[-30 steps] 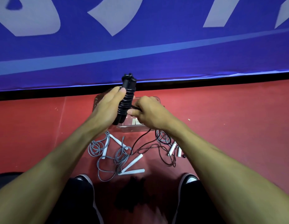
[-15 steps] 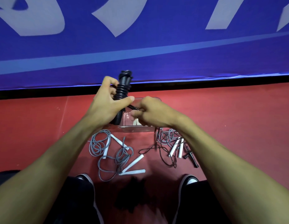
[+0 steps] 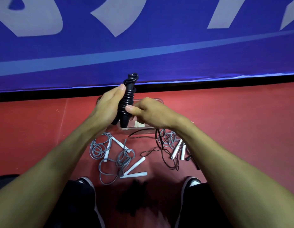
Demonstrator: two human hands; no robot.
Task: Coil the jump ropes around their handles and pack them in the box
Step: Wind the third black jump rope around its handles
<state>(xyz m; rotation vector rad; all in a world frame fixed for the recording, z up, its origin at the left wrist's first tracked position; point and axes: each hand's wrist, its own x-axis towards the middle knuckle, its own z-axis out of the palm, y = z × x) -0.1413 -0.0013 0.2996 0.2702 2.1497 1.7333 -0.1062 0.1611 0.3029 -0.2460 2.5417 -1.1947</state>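
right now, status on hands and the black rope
Left hand grips black rope bundle. Right hand pinches its cord. Clear box behind. Grey ropes loose on floor.

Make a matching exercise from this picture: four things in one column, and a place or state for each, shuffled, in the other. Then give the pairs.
Things
1. black jump rope
2. grey jump ropes
3. clear box
4. right hand

Places or states
A. lying loose and tangled on the red floor, white handles scattered
B. on the floor behind both hands, mostly hidden by them
C. coiled round its black handles, gripped upright in the left hand
D. holding the black rope against the lower coils

Pairs: 1-C, 2-A, 3-B, 4-D
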